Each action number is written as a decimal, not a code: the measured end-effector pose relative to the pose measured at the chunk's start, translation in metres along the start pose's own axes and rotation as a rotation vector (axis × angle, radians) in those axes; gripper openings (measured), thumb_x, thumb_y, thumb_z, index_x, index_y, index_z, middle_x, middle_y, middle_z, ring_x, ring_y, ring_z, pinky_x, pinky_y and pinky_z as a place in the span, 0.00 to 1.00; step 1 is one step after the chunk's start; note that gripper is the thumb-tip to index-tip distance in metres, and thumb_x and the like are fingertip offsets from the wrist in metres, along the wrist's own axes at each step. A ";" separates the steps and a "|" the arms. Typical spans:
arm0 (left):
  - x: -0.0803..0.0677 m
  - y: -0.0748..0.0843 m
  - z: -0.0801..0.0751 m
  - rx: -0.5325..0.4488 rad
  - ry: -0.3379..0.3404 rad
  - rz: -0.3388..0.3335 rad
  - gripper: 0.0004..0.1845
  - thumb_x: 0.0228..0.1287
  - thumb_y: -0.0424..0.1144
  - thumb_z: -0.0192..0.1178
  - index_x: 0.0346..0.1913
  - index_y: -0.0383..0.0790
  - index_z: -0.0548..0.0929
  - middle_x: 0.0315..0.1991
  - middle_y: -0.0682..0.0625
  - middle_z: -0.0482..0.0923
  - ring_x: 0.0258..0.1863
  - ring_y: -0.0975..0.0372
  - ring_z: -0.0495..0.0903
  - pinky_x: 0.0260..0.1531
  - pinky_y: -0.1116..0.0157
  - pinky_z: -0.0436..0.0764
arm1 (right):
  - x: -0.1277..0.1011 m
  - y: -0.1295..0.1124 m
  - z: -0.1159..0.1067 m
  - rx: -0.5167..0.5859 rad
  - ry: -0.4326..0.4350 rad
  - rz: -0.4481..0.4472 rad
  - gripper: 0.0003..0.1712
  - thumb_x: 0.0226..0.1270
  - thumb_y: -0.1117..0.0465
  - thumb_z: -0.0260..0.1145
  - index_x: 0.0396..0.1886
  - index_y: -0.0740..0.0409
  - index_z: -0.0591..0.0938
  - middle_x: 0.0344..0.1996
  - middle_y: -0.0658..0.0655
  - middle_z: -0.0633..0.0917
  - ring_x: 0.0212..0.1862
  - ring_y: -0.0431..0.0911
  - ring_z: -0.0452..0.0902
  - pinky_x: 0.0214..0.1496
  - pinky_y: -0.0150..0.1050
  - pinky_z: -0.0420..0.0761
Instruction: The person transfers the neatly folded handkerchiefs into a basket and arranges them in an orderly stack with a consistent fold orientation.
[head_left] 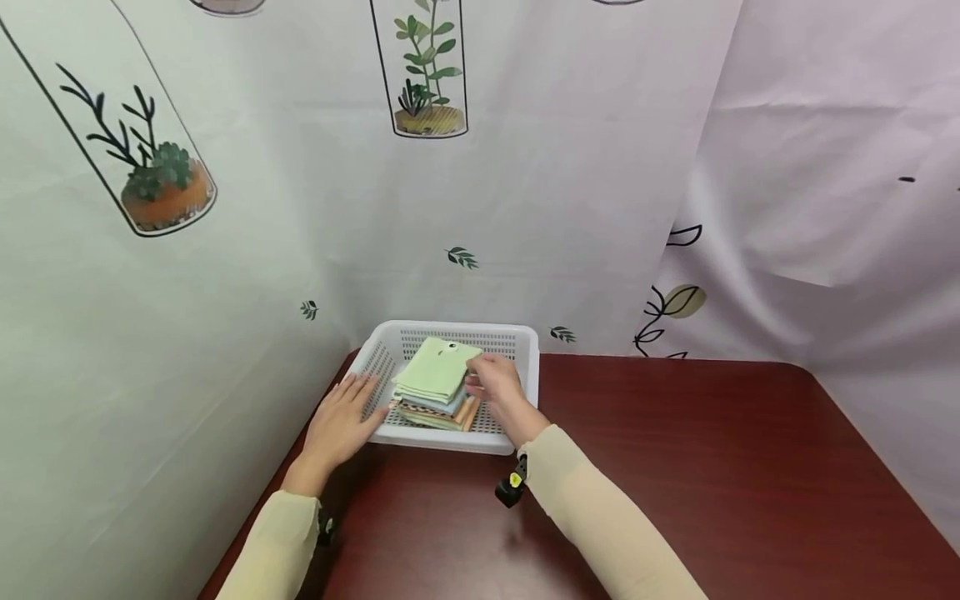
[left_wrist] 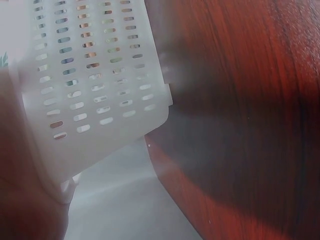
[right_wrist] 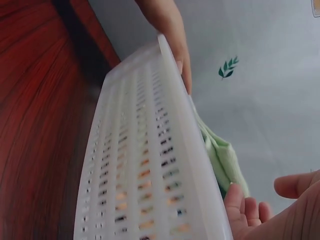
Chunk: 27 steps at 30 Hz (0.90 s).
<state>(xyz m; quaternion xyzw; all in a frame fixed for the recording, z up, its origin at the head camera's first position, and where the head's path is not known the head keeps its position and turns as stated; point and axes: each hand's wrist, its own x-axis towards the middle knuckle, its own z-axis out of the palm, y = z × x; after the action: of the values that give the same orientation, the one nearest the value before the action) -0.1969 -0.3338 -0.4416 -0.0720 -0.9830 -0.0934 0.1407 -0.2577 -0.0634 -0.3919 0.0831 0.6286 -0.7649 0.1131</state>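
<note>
A white perforated basket (head_left: 517, 350) stands on the dark red table by the curtain. It holds a stack of folded cloths, with a light green cloth (head_left: 435, 371) on top. My left hand (head_left: 341, 417) rests with straight fingers on the basket's left front rim. My right hand (head_left: 491, 382) is at the stack's right edge, fingers loosely curled and touching the green cloth. In the right wrist view the thumb (right_wrist: 295, 185) stands apart from the fingers (right_wrist: 247, 210), with nothing between them, beside the green cloth (right_wrist: 222, 160) above the basket (right_wrist: 150, 175) wall.
A printed curtain (head_left: 225, 250) hangs close behind and left of the basket. The red wooden table (head_left: 712, 467) stretches to the right and front. The table's left edge (left_wrist: 165, 170) runs just beside the basket (left_wrist: 90, 75).
</note>
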 end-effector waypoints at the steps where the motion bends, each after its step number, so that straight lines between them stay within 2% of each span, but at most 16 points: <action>1: 0.000 0.000 0.000 -0.005 -0.006 -0.003 0.37 0.73 0.56 0.55 0.75 0.34 0.66 0.74 0.35 0.64 0.77 0.41 0.56 0.75 0.43 0.54 | 0.000 0.000 -0.002 -0.001 0.000 -0.002 0.17 0.68 0.67 0.62 0.55 0.68 0.81 0.45 0.62 0.82 0.42 0.49 0.82 0.51 0.42 0.86; 9: 0.002 -0.002 0.001 -0.019 -0.036 -0.002 0.38 0.74 0.57 0.54 0.77 0.35 0.64 0.76 0.35 0.62 0.78 0.42 0.54 0.76 0.43 0.52 | -0.005 -0.005 -0.021 -0.048 -0.013 -0.047 0.22 0.71 0.65 0.60 0.62 0.66 0.80 0.56 0.67 0.82 0.54 0.56 0.82 0.58 0.46 0.83; 16: 0.001 -0.003 -0.002 -0.044 -0.054 -0.003 0.41 0.74 0.59 0.52 0.77 0.31 0.61 0.77 0.34 0.59 0.78 0.41 0.52 0.76 0.42 0.50 | -0.010 -0.012 -0.043 -0.163 0.027 -0.129 0.20 0.70 0.62 0.61 0.60 0.62 0.82 0.55 0.63 0.84 0.52 0.51 0.83 0.56 0.45 0.84; 22: 0.003 -0.001 -0.010 -0.112 -0.052 -0.019 0.42 0.74 0.59 0.52 0.77 0.30 0.60 0.76 0.30 0.58 0.77 0.38 0.53 0.75 0.39 0.51 | -0.013 -0.015 -0.065 -0.220 0.017 -0.192 0.24 0.70 0.62 0.61 0.63 0.63 0.80 0.59 0.63 0.82 0.59 0.55 0.81 0.61 0.49 0.81; 27: 0.006 0.004 -0.014 -0.125 -0.062 -0.037 0.42 0.75 0.59 0.51 0.77 0.31 0.59 0.76 0.30 0.58 0.77 0.37 0.53 0.75 0.39 0.50 | -0.015 -0.015 -0.084 -0.274 0.012 -0.209 0.25 0.73 0.60 0.62 0.67 0.61 0.78 0.64 0.62 0.79 0.62 0.55 0.78 0.64 0.49 0.80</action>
<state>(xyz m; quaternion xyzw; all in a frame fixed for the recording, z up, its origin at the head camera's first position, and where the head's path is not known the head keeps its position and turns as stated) -0.1985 -0.3319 -0.4258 -0.0655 -0.9803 -0.1548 0.1037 -0.2486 0.0228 -0.3902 0.0055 0.7327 -0.6793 0.0395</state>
